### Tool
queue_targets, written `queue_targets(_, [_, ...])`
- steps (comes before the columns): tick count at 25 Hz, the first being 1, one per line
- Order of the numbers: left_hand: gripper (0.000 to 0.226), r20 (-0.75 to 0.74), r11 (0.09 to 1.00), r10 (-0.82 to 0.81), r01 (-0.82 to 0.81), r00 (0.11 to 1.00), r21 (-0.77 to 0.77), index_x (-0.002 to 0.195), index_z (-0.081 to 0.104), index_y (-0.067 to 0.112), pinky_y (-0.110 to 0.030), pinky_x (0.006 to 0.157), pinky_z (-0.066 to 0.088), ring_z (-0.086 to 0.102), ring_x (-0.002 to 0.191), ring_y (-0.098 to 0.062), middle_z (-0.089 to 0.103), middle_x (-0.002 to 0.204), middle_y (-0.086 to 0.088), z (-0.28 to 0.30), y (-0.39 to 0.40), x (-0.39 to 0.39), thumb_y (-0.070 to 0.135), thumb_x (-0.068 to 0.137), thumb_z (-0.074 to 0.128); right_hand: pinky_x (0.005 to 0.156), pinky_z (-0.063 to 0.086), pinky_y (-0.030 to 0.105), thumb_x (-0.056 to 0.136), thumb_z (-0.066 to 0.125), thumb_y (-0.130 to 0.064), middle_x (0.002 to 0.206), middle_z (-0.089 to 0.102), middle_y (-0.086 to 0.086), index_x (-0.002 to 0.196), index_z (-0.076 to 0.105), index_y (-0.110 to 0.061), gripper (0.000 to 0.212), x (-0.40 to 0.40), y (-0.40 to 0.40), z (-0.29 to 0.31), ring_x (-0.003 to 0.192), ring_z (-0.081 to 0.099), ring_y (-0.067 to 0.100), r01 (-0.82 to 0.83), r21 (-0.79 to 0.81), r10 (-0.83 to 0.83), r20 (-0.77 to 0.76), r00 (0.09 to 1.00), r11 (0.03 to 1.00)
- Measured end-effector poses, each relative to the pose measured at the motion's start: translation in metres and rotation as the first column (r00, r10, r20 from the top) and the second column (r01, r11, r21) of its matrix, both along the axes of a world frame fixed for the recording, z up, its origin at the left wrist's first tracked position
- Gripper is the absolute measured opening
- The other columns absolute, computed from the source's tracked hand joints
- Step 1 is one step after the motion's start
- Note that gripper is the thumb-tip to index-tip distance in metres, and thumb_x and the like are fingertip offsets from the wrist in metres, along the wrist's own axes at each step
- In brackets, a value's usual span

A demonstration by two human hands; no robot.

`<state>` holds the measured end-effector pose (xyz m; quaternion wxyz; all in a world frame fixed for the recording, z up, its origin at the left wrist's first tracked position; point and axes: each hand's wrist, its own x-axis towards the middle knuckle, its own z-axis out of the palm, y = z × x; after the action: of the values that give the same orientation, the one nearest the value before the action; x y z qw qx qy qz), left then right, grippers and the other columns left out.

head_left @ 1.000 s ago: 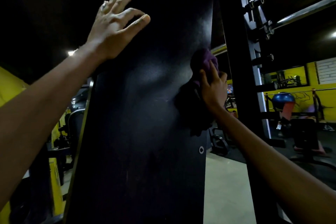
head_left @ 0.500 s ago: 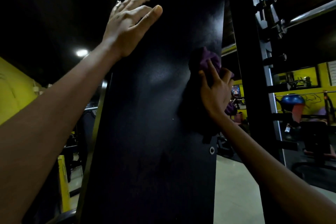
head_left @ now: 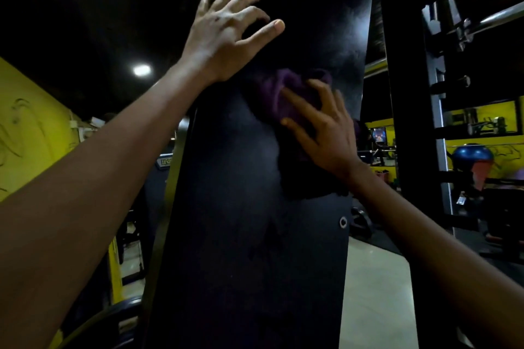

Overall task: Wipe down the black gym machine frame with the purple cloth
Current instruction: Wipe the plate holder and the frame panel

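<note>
The frame [head_left: 241, 221] is the biggest thing I see: a wide black panel that fills the middle of the view from top to bottom, leaning a little to the right toward its top, with a dull sheen on its face. A small metal ring [head_left: 343, 222] sits near its right edge at about 4 o'clock from the view's centre. Past that edge, at 3 o'clock, stands a dark rack [head_left: 402, 93] with a chrome bar [head_left: 499, 18] crossing at 2 o'clock. A yellow wall [head_left: 31, 127] is at 9 o'clock, and a ceiling lamp [head_left: 141, 69] glows at 10 o'clock.

My left hand [head_left: 224, 34] is up at 12 o'clock on the panel, near its left edge. Its fingers are spread and bent, the tips resting on the black surface and the thumb stretched out to the right; it holds nothing.

My right hand [head_left: 326, 127] is just below it, near the centre of the view, fingers fanned out and pressing the cloth [head_left: 279, 91] flat against the panel. The purple cloth is bunched under and above those fingers, touching the frame, with a darker fold hanging down past the wrist toward 5 o'clock.
</note>
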<state>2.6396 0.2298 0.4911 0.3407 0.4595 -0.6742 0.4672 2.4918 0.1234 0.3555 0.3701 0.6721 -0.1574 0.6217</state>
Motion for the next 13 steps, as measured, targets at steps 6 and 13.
queue_targets(6, [0.078,-0.051,0.996,-0.083,0.084,0.995,0.018,0.125,0.059,0.029,-0.038,0.117,0.001,0.013,0.146,-0.012,0.035,0.152,0.006,-0.003,0.002,0.002,0.070,0.077,0.014,0.075,0.045,0.038,0.094,0.044,-0.047,0.129,0.041,0.012,0.135,0.049,-0.032,0.044,0.048,0.040,-0.034,0.097,0.047,0.031,-0.121,0.026,0.120,0.027,0.992,0.992])
queue_targets(13, [0.073,-0.059,0.987,-0.155,0.157,0.986,0.042,0.127,0.058,0.025,-0.031,0.114,-0.001,0.012,0.146,-0.013,0.036,0.151,0.006,-0.032,0.009,0.014,0.064,0.082,0.017,0.080,0.050,0.045,0.094,0.042,-0.050,0.131,0.045,0.016,0.135,0.048,-0.031,0.046,-0.007,-0.008,-0.013,0.103,0.047,0.033,-0.032,0.063,0.027,0.068,0.997,0.997])
